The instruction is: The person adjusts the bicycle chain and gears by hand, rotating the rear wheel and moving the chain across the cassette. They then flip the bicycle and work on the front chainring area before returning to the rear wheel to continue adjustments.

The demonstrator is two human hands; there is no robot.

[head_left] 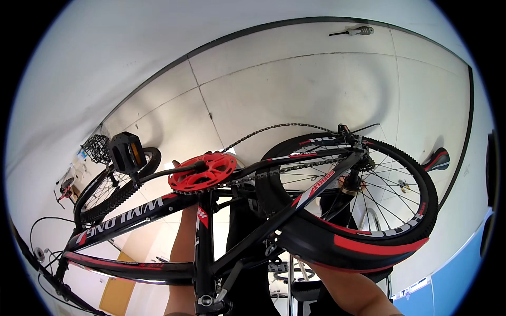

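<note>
- Bicycle (138, 213): black with red and white markings; it spans the middle of the view, front wheel (96, 196) at left, rear wheel (429, 197) at right, seat tube (203, 258) toward the lower edge.
- Left forearm (180, 253): rises from the lower edge and passes behind the frame toward the chainring; the hand is mostly hidden, and whether its fingers are apart or together cannot be told.
- Right forearm (350, 287): enters at lower right and passes behind the rear mudguard (316, 245), black with a red stripe; whether the fingers are apart or clamped on anything cannot be told.
- Chainring (224, 180): red, spoked, near the picture's centre; a black crank runs left from it to a pedal (124, 152) with an orange reflector.
- Chain (282, 125): upper run bowed between chainring and rear wheel.
- Saddle (438, 159): black, just beyond the rear tyre in view, separate from the seat tube.
- Screwdriver (360, 31): grey-handled, on the pale floor (295, 87), well apart from the bicycle.
</note>
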